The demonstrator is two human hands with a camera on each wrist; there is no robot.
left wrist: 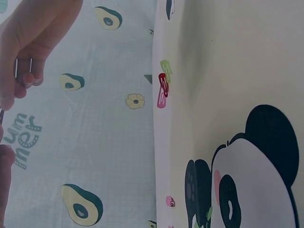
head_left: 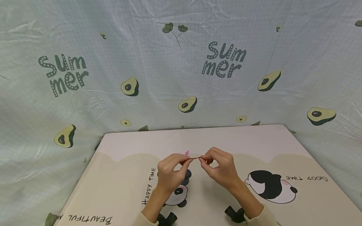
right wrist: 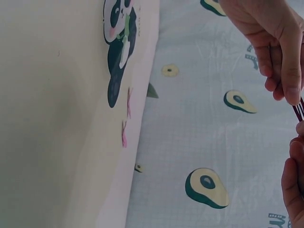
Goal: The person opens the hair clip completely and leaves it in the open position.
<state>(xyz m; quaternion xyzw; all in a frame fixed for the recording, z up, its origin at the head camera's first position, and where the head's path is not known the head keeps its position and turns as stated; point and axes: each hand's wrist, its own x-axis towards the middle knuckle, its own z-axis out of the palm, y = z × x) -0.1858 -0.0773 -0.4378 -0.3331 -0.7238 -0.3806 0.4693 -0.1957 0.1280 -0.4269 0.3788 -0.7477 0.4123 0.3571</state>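
A slim dark red hair clip point(head_left: 195, 158) spans the small gap between both hands, above the table. The left hand point(head_left: 171, 172) pinches one end between thumb and forefinger. At the other end, the thumb and fingertips of the right hand point(head_left: 222, 168) pinch it too. In the right wrist view the clip point(right wrist: 299, 110) shows narrow slots, with its ends hidden by the fingers. On the table beyond the hands lie a green hair clip point(left wrist: 165, 67), a red hair clip point(left wrist: 163, 83) and a pink hair clip point(left wrist: 161, 99), close together.
A light tabletop point(head_left: 215, 204) with printed pandas and words stretches under the hands. Another pink clip point(right wrist: 124, 134) lies near its far edge, and a small pink piece point(left wrist: 170, 201) lies further left. Behind stands a pale curtain point(head_left: 158, 62) with avocado prints.
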